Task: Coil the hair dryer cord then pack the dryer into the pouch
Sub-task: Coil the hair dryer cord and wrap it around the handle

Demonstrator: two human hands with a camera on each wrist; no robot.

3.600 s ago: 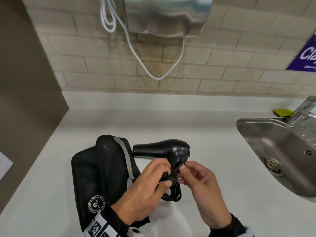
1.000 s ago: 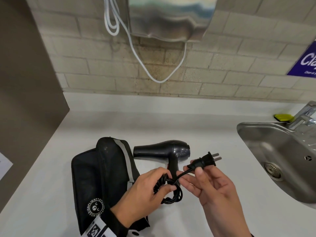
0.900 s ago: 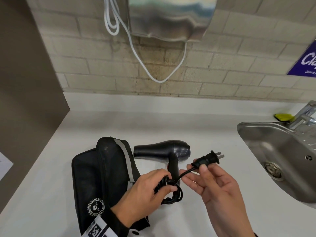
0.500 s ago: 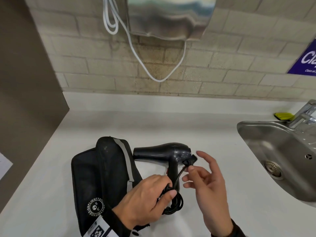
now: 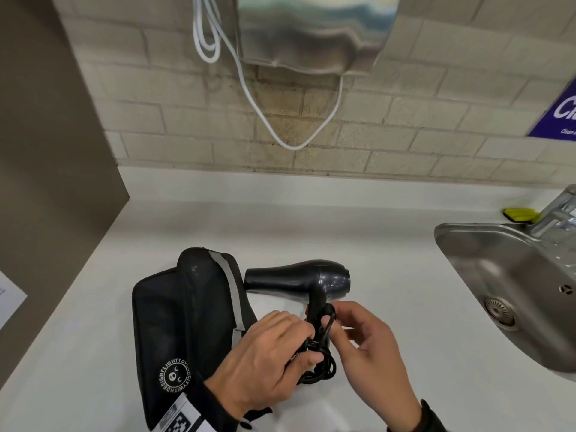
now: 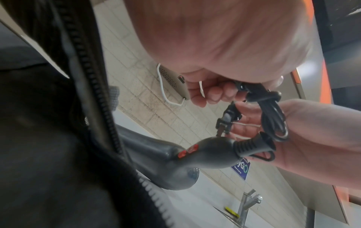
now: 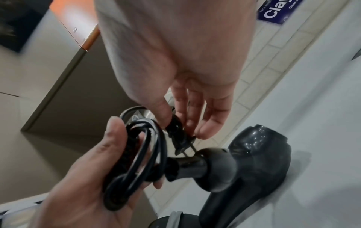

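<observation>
A black hair dryer (image 5: 299, 279) lies on the white counter (image 5: 311, 219), nozzle toward the black zip pouch (image 5: 174, 322) on its left. At the handle's lower end my left hand (image 5: 307, 344) grips the coiled black cord (image 5: 321, 366). My right hand (image 5: 338, 325) pinches the plug against the coil, close to the handle. In the right wrist view thumb and fingertips hold the plug (image 7: 177, 135) beside the cord loops (image 7: 136, 162) in the left palm. The left wrist view shows the plug (image 6: 224, 123) just above the dryer handle (image 6: 205, 154).
A steel sink (image 5: 498, 275) with a tap (image 5: 558, 210) is set into the counter at the right, a yellow-green item (image 5: 520, 215) behind it. A steel wall unit (image 5: 311, 32) with a white cable hangs above. A brown panel (image 5: 46, 182) closes the left side.
My right hand has carried the plug from out at the right back down to the coil by the handle. The left hand has kept hold of the coil.
</observation>
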